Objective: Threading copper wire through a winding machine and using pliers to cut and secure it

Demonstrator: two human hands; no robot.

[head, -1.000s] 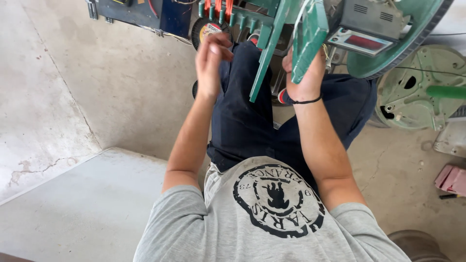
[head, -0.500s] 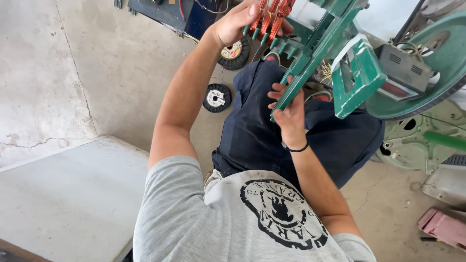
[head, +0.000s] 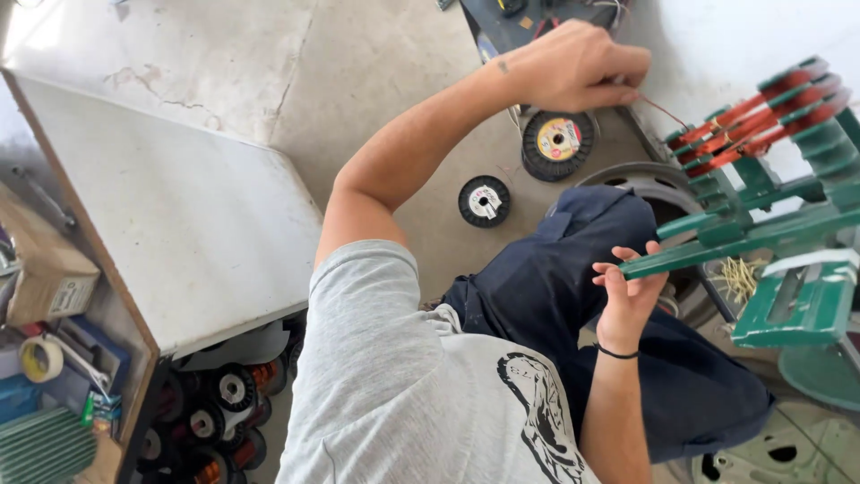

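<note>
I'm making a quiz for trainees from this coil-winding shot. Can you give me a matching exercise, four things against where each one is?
Things:
1. left hand
2. right hand
3. small black wire spool with a white label
4. roll of yellow tape

Places:
A. lying on the concrete floor beside the dark blue trouser knee
B. on the cluttered shelf at the left edge
C. gripping the end of the long green metal bar
D. pinching a thin copper wire that runs to the green winding former

Pairs: 1-D, 2-C, 3-A, 4-B
</note>
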